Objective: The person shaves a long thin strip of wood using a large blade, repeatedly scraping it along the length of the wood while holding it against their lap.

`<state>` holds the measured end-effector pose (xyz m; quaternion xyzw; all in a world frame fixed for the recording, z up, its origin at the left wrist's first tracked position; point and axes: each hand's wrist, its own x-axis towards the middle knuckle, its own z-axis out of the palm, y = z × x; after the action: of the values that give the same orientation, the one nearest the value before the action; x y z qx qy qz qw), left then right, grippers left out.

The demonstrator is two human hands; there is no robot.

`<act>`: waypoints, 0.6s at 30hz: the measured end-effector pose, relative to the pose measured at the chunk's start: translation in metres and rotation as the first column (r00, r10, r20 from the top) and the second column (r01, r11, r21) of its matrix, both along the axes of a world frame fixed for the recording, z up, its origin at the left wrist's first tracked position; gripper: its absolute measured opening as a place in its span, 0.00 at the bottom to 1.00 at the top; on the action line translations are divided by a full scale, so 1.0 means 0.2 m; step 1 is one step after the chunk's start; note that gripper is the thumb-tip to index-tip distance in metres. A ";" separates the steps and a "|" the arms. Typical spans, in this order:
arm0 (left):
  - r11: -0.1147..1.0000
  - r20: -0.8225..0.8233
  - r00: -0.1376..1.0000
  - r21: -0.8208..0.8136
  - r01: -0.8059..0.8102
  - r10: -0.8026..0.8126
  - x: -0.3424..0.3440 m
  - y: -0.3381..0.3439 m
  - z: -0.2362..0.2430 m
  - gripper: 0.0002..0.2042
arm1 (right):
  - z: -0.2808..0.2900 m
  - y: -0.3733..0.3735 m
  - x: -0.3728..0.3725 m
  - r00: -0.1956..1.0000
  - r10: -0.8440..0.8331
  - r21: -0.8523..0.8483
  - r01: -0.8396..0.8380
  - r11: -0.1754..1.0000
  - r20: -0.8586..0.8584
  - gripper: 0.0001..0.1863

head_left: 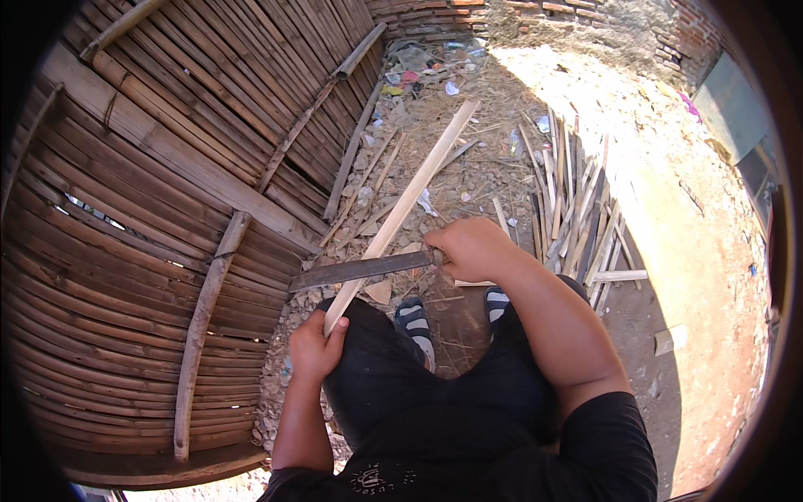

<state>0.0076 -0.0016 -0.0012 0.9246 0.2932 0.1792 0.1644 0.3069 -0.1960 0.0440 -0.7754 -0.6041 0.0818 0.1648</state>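
My left hand (318, 345) is closed around the near end of a long pale wooden or bamboo strip (422, 180), beside my left knee. The strip slants up and away to the right, its far end over the littered ground. In my right hand (470, 249) is the handle of a machete (335, 273), mostly covered by my fingers. Its broad dark blade points left and lies across the strip, a little beyond my left hand. Whether the edge bites into the wood cannot be made out.
A slatted bamboo wall (125, 276) stands close on my left. Ahead to the right lies a pile of cut strips (577, 201). Rubble and litter (410, 79) cover the ground toward a brick wall (435, 17). A short wood piece (669, 340) lies at right.
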 end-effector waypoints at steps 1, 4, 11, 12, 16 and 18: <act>1.000 -0.008 1.000 0.000 -0.008 0.008 0.00 0.00 0.01 0.25 | -0.02 0.00 0.04 0.998 -0.059 0.062 0.061 0.996 -0.026 0.17; 1.000 -0.014 1.000 -0.001 -0.012 0.012 0.01 0.00 0.01 0.24 | -0.06 -0.07 0.25 0.951 -0.277 0.184 0.300 0.936 -0.140 0.18; 1.000 -0.011 1.000 -0.008 -0.009 0.009 0.01 0.01 -0.01 0.24 | -0.06 -0.08 0.25 0.893 -0.388 0.219 0.435 0.873 -0.227 0.18; 1.000 -0.012 1.000 -0.017 -0.009 0.009 0.02 0.01 0.00 0.24 | -0.06 -0.06 0.21 0.919 -0.347 0.223 0.384 0.896 -0.185 0.17; 0.999 -0.034 0.999 -0.034 -0.009 0.008 0.01 0.01 0.01 0.24 | -0.06 0.00 0.06 0.993 -0.112 0.098 0.114 0.989 -0.021 0.15; 1.000 -0.038 0.999 -0.006 0.006 -0.006 -0.01 0.01 0.01 0.25 | -0.01 0.02 0.00 1.000 -0.026 0.037 0.025 0.999 0.014 0.14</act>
<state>0.0057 0.0013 0.0002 0.9282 0.2940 0.1604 0.1620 0.3074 -0.1923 0.0416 -0.7805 -0.5968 0.0629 0.1754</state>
